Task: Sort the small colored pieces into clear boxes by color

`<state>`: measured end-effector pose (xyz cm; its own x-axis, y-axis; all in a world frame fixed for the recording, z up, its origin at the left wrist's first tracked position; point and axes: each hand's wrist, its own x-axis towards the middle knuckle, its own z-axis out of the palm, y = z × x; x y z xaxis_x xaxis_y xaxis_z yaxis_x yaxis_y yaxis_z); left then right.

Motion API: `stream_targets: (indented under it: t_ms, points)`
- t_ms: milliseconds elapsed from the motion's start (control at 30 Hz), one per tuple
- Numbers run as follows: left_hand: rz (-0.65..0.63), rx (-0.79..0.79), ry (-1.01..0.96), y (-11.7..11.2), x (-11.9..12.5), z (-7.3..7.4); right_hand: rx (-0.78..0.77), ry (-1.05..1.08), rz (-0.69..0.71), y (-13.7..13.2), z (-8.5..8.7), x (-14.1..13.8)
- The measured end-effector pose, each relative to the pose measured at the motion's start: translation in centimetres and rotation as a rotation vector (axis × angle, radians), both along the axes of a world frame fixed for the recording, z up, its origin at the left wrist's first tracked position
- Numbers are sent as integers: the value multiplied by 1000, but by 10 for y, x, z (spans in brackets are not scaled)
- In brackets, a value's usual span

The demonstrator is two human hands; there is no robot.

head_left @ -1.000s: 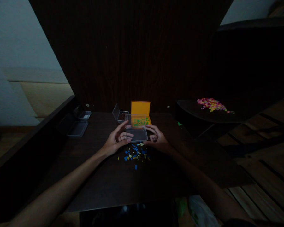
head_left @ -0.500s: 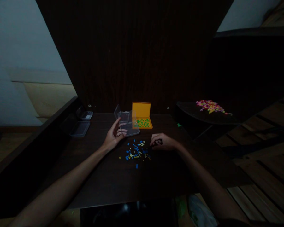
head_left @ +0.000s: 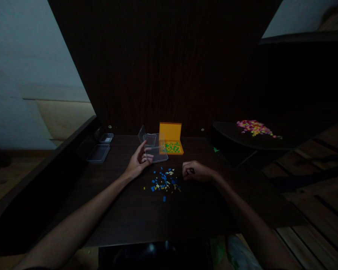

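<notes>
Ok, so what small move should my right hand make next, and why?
I'd probably ease your right hand inward to the scattered small pieces: they lie on the table right beside it, while your left hand is at the open clear box.

A pale wall [head_left: 25, 52] flanks the dark desk [head_left: 126, 219].

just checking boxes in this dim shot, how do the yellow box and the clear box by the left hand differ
The yellow box is opaque; the clear box is see-through. The left hand holds the clear box by its left side, while the yellow box stands untouched. The yellow box sits farther back than the clear box. Both are open, with their lids raised.
</notes>
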<state>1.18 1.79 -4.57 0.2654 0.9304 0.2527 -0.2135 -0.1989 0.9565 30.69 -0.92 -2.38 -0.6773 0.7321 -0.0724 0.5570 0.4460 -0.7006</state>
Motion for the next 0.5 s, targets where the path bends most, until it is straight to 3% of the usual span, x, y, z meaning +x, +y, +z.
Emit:
stream_targets:
  t_ms: [500]
  points:
    - [-19,-50,-7,-3,0,4,98,135,147,-5,-1,-3]
